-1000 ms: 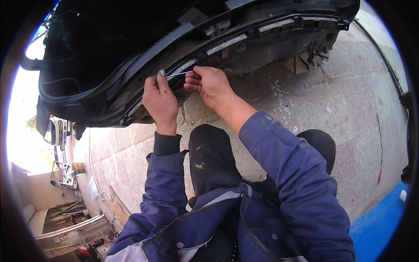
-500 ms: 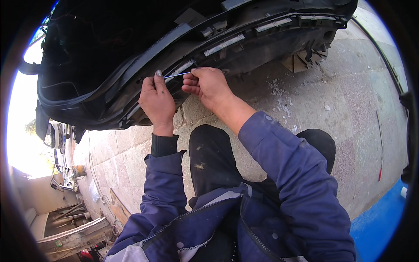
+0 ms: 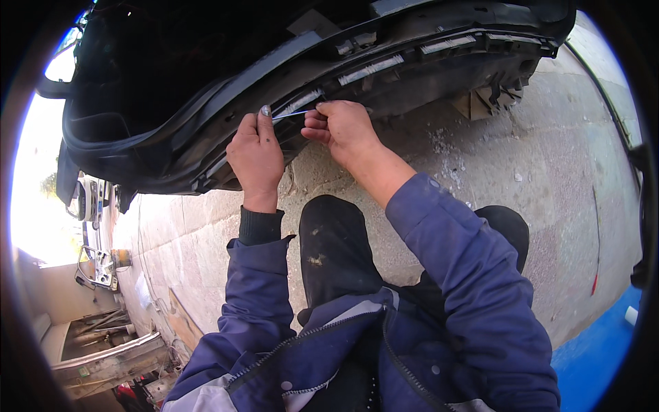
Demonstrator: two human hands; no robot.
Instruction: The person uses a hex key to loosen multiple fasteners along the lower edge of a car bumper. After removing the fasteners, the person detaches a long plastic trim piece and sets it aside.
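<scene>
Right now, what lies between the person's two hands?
In the head view, a thin, straight, pale rod spans the gap from the left hand to the right hand.

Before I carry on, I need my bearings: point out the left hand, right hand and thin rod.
Left hand (image 3: pixel 255 158): head view, back of the hand.
Right hand (image 3: pixel 350 132): head view, middle of the hand.
Thin rod (image 3: pixel 291 115): head view, bare stretch between the hands.

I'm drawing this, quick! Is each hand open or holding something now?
Left hand: closed, holding a thin rod.
Right hand: closed, holding the same thin rod.
</scene>
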